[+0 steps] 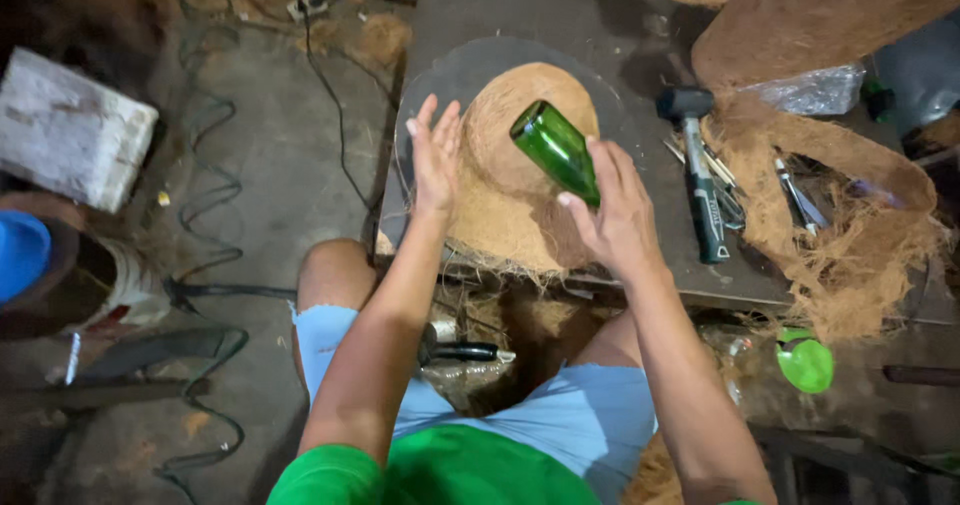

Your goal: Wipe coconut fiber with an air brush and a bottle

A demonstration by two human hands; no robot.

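Green shirt, pale blue frayed shorts, bare forearms

A black hammer point(697, 180) lies on the dark workbench point(560, 15), just beside loose metal tools point(800, 200) and long strips of brown fibre point(850, 255). Clear plastic point(815, 90) sits near the hammer's head. On the floor lie a white block point(70, 130), a blue lid point(20, 253), black cables point(215, 200) and a green cap point(805, 362)
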